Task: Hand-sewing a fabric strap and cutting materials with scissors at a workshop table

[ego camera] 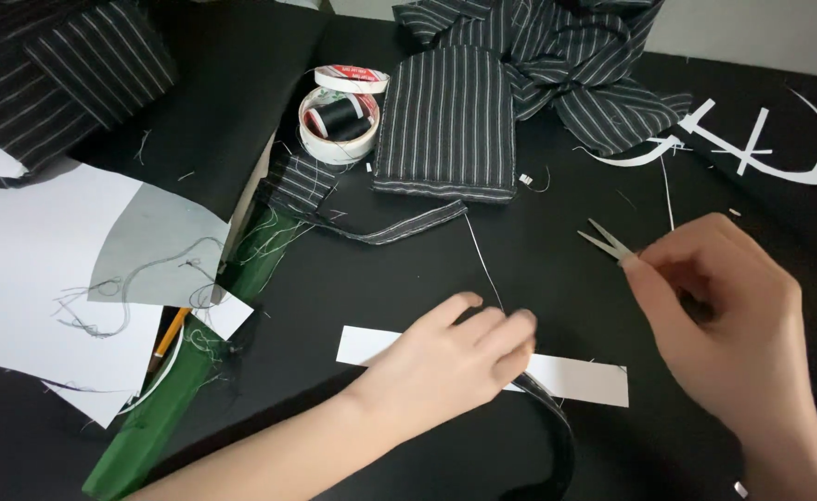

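White paper strip [575,376] near the black table's [408,278] front edge lies pinned under my left hand [455,357], while my right hand [724,315] grips small metal snips [605,241], blades parted, for thread [482,260] trimming.

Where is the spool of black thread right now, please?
In the head view, the spool of black thread lies inside a white tape roll at upper centre, just left of the striped fabric piece.

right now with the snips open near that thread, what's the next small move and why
Probably bring the snips in the right hand down to the thin white thread and cut it close to the left hand. The blades are open and clear of the thread, while the left hand presses down on the white paper strip where the thread ends.
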